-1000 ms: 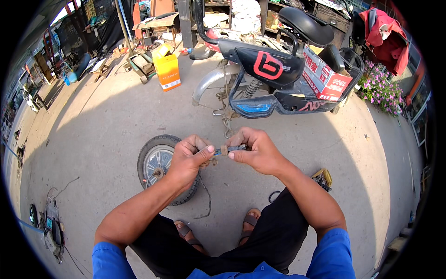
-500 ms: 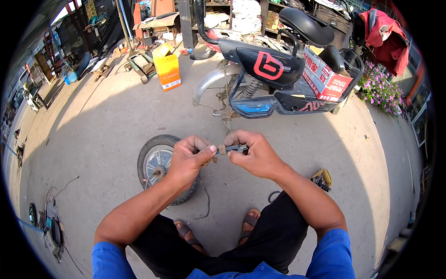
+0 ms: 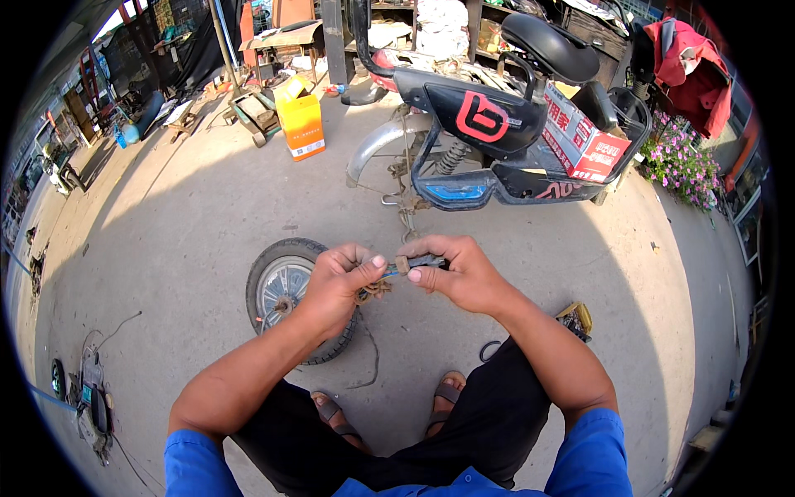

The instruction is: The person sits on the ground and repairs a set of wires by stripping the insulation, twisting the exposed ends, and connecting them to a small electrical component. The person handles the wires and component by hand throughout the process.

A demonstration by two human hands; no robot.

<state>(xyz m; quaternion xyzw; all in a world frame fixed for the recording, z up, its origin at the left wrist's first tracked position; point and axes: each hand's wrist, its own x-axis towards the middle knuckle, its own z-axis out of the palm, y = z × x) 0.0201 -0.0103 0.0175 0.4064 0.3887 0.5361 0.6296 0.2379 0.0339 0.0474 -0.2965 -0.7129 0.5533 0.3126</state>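
So both hands are up over the floor just right of the wheel point(image 3: 281, 290), with a small brown-and-black connector point(image 3: 402, 264) between them. The left hand's point(image 3: 335, 286) fingers look pinched on thin blue wires point(image 3: 392, 271) at one end, while the right hand's point(image 3: 460, 277) fingers pinch the connector's dark end; my guess is that a grip on each side makes such a tiny part easier to see and steady. The wheel lies flat, which probably stops it rolling off, and a dark cable point(image 3: 375, 352) runs out on its right. Surface is grey concrete floor point(image 3: 464, 356), part shade, part sun. Beyond the wheel and to its right there's a black scooter point(image 3: 489, 124) carrying a red-and-white carton point(image 3: 584, 141); an orange carton point(image 3: 302, 124) stands behind the wheel, and pink flowers point(image 3: 683, 170) bloom well off to its right.
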